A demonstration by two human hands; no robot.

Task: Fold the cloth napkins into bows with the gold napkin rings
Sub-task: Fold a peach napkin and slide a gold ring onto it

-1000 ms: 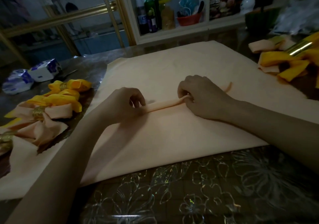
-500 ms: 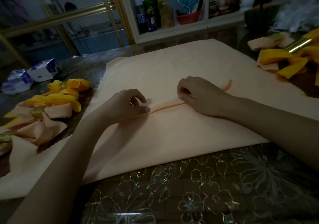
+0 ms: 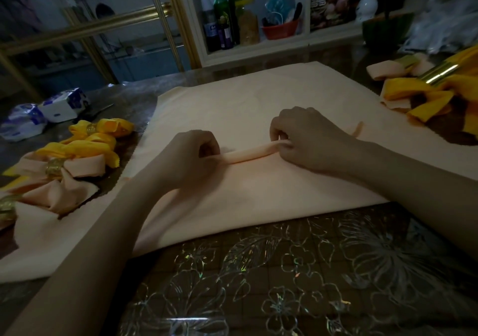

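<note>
Working on the peach napkin (image 3: 245, 97), spread flat across the table (image 3: 297, 278) just ahead. Pinching up a narrow pleat (image 3: 248, 154) across its middle with the left hand (image 3: 191, 152), fingers and thumb curled round one end; gripping the other end likewise with the right hand (image 3: 307, 139), both knuckles-up, closed onto fabric. Judging the cloth light, soft and limp, probably sagging between grips and flattening out if let go. Best taking hold close along the fold line, both ends at once, and pressing each pleat down before gathering the next. Noting finished bows (image 3: 77, 170) at the left, cinched in gold rings (image 3: 54, 167).
</note>
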